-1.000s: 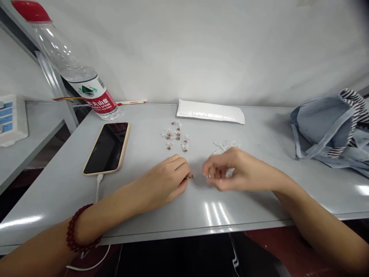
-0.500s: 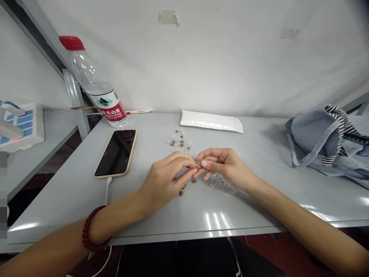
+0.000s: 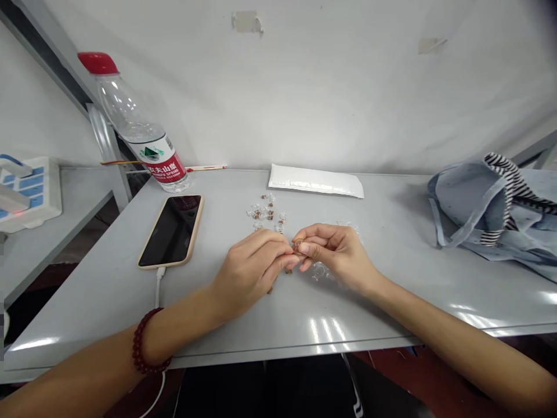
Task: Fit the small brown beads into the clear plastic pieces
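My left hand (image 3: 250, 270) and my right hand (image 3: 335, 252) meet fingertip to fingertip above the grey table (image 3: 391, 302), both pinched on one tiny clear-and-brown piece (image 3: 297, 246). Small brown bits (image 3: 288, 270) lie on the table under the left fingers. Clear plastic pieces (image 3: 322, 271) sit beneath my right hand. A cluster of several small clear parts with brown inserts (image 3: 266, 213) lies just beyond the hands. A dark red bead bracelet (image 3: 145, 348) is on my left wrist.
A phone (image 3: 172, 230) on a white cable lies at the left. Behind it a water bottle (image 3: 137, 133) with a red cap leans on the wall. A white padded envelope (image 3: 315, 181) lies at the back, a blue bag (image 3: 491, 203) at the right, a power strip (image 3: 26, 191) far left.
The two hands have come together from a small gap and now pinch the same tiny piece. The camera has tilted up, showing more wall.
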Demonstrator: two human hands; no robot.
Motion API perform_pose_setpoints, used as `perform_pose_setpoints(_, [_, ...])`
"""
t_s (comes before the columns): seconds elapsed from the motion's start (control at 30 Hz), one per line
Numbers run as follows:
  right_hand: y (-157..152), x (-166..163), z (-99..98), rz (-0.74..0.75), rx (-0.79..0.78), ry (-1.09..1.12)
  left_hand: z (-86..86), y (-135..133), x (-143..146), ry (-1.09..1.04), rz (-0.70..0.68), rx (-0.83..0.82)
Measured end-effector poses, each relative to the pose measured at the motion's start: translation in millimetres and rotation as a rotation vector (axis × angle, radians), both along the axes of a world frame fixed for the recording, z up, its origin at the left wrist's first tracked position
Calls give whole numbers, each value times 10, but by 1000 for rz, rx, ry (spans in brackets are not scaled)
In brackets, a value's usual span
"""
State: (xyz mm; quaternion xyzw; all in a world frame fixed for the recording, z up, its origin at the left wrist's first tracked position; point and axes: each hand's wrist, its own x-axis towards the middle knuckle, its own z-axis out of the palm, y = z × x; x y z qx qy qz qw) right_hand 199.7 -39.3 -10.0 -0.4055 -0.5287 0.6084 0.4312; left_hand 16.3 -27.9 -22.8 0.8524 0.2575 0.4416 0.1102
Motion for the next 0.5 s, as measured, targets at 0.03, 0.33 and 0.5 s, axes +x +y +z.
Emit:
perform_pose_setpoints(0.03, [-1,-9,-4,-8,-9,8,4,7,2,9,3,26])
perform_pose_setpoints(0.33, [-14,-9,2,57,-24,-7,-50,41,-3,58,-12,211])
perform_pose_setpoints(0.5, [-1,3,-17,100,-55,-69,-61,78,-33,64,-6,127])
